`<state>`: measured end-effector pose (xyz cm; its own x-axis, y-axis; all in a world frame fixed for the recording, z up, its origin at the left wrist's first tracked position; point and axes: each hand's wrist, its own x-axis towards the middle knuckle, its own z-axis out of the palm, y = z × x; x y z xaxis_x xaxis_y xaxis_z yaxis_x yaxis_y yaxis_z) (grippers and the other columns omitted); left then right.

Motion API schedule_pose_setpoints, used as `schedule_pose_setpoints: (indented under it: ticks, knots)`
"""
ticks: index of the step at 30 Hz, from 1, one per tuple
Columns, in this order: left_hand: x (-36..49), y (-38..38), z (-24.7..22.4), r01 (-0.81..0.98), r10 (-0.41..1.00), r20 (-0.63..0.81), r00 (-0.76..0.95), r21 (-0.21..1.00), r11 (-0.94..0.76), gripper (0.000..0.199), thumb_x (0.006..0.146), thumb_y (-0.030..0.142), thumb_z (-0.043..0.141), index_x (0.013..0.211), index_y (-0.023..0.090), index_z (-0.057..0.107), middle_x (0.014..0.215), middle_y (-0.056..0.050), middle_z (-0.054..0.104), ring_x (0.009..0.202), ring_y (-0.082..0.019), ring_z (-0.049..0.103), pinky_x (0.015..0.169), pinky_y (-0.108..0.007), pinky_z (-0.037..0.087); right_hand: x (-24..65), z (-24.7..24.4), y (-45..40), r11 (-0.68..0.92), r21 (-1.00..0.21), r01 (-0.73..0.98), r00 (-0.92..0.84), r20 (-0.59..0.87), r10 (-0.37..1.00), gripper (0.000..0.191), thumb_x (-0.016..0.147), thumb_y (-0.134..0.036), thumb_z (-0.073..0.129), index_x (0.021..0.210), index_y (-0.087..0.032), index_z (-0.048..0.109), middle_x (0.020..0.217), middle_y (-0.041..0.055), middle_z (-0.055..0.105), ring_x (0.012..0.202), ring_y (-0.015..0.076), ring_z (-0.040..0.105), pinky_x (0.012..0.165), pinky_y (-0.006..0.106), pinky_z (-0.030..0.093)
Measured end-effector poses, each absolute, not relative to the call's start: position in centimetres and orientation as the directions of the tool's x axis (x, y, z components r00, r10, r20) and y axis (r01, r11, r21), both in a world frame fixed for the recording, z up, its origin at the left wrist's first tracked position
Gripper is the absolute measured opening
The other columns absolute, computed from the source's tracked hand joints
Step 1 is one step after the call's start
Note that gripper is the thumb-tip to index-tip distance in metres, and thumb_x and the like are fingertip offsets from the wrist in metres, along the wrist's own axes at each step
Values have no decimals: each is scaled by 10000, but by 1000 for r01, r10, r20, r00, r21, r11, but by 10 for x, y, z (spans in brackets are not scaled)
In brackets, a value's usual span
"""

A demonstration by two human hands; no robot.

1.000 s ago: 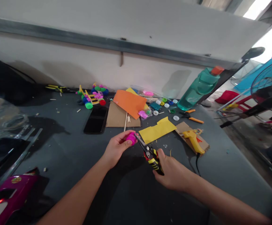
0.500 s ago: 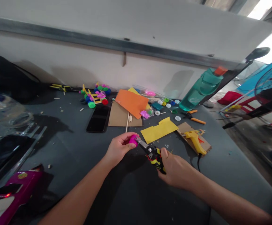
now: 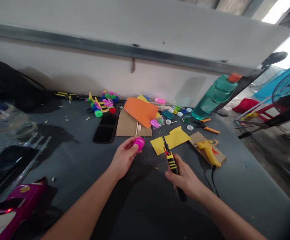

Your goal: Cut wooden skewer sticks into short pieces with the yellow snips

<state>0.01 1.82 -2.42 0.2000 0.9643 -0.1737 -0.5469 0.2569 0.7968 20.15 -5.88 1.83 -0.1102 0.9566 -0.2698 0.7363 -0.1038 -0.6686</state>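
L hand (image 3: pixel 125 155): is pinching the pink cap (image 3: pixel 139 143) b/w thumb & fingers, holding it up over the dark table (image 3: pixel 135 213).
Pink cap: is sitting at the L hand's fingertips, well apart from the cutter tips.
R hand (image 3: pixel 186 178): is wrapping round the grips of the black & yellow cutters (image 3: pixel 171 161), fingers curling in, thumb pressing on the near side.
Cutters: are pointing away from the R hand, tips up past the yellow paper (image 3: pixel 180 136); can't tell if the blades are touching ea. other.
Yellow paper: is lying just past the R hand, behind the cutters.
Brown card (image 3: pixel 125 125): is lying just beyond the L hand, w/ a thin stick (image 3: pixel 136 128) & the orange paper (image 3: pixel 141 110) resting on it.
Phone (image 3: pixel 105 128): is lying flat, beyond & left of the L hand.
Glue gun (image 3: pixel 210 153): is resting on a card pc. (image 3: pixel 197 137), right of the R hand.
Orange-grip pliers (image 3: pixel 211 130): are lying beyond the glue gun, past the R hand.
Green bottle (image 3: pixel 213 98): is standing far past the R hand, nr. the wall.
Bright toy (image 3: pixel 102 106): is sitting well beyond the L hand, nr. the phone.
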Motion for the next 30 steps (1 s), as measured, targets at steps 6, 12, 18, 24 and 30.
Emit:
schedule_pose_setpoints:
  ticks: [6,12,18,24,30]
  knots:
    - [-2,17,-17,-632,910,-270,314,655,413,271,796,266,606,1050,173,613,828,-54,669,697,-113,628,680,-222,548,192,15,-61,-111,-604,790,-64,-260,963,326,722,-324,550,971,-193,386,757,6,562,663,170,530,574,255,334]
    - [0,18,-15,-637,870,-360,336,594,492,282,830,268,543,1051,110,619,887,-95,677,721,-133,637,640,-210,547,184,2,-68,-24,-414,910,-59,-186,981,401,690,-338,569,1015,-177,398,688,4,566,614,178,547,551,251,310]
    - [5,16,-19,-603,896,-354,268,664,443,201,757,252,640,888,100,650,784,-79,676,650,-120,618,590,-206,512,187,1,-69,-11,-399,917,-63,-171,983,405,689,-327,560,1024,-172,394,727,24,589,608,171,554,541,243,310]
    - [6,17,-21,-614,857,-415,304,602,510,254,789,364,553,710,124,581,558,-26,589,450,-73,487,409,-176,356,186,1,-73,-9,-442,897,-96,-214,972,407,669,-301,564,1011,-181,381,740,20,581,605,165,543,532,235,300]
    - [8,16,-14,-562,885,-389,254,686,463,159,759,276,510,653,160,532,458,45,453,369,-45,373,366,-172,241,181,0,-75,59,-389,919,-149,-206,967,364,668,-318,539,968,-193,376,760,22,574,657,194,575,565,254,316]
